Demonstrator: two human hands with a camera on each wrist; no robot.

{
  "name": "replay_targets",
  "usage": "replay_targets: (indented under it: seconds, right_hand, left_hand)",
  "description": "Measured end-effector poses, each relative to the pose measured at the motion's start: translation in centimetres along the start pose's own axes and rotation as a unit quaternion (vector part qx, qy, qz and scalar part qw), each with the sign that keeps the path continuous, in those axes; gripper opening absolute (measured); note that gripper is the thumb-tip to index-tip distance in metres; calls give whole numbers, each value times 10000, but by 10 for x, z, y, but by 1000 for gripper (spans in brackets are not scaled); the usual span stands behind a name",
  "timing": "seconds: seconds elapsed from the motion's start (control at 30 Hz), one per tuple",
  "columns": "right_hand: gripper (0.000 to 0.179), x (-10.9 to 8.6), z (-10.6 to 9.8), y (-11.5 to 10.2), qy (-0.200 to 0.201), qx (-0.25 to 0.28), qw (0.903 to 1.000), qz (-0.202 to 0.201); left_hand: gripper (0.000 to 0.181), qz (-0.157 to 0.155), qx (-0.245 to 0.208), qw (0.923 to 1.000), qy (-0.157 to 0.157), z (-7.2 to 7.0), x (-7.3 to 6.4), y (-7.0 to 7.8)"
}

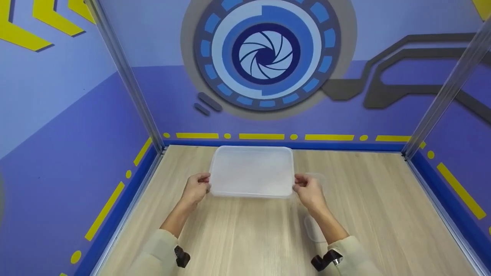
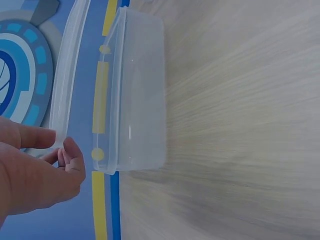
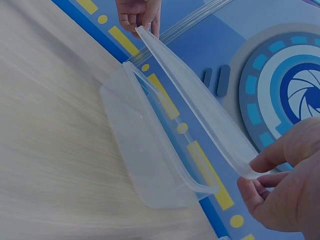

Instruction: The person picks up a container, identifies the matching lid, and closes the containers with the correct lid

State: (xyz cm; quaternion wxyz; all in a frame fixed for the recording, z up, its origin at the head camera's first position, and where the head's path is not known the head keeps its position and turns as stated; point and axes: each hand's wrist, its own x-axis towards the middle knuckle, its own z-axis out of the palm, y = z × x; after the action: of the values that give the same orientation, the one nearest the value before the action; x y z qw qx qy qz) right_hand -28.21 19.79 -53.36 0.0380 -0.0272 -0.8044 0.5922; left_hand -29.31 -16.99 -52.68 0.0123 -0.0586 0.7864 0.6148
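Observation:
Both hands hold a translucent white rectangular lid [image 1: 251,172] level by its two short ends. At its left end my left hand [image 1: 196,189] pinches the rim between thumb and fingers; my right hand [image 1: 310,191] pinches the right end likewise. Below the lid, in the left wrist view, a clear plastic box [image 2: 142,95] stands on the table with its top uncovered. A gap separates lid and box, seen too in the right wrist view, where the box [image 3: 145,150] sits under the lid [image 3: 200,102]. From above, the lid hides the box.
A small clear lid-like piece [image 1: 313,230] lies on the wooden table [image 1: 245,237], partly hidden by the right forearm. Another clear item [image 1: 319,177] shows behind the right hand. Printed panels and metal posts [image 1: 126,73] enclose the table at the back and sides.

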Motion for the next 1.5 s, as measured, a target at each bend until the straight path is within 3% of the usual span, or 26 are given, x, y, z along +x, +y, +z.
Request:
replay_targets:
  seconds: [0.2,0.77,1.23,1.5]
  right_hand:
    - [39,2,2,3,40,6,10000,80]
    - [36,13,6,13,28,-131,9998,-171]
    - [37,18,21,19,37,87,9996,-278]
    - [36,24,21,18,117,6,9995,-284]
  left_hand:
    - [45,-34,-118,9999,45,0,4,-5]
    - [39,85,-93,9999,18,-2,12,-13]
    - [40,-49,-417,9990,174,-3,18,-24]
    - [41,-164,-623,9975,277,-2,24,-20]
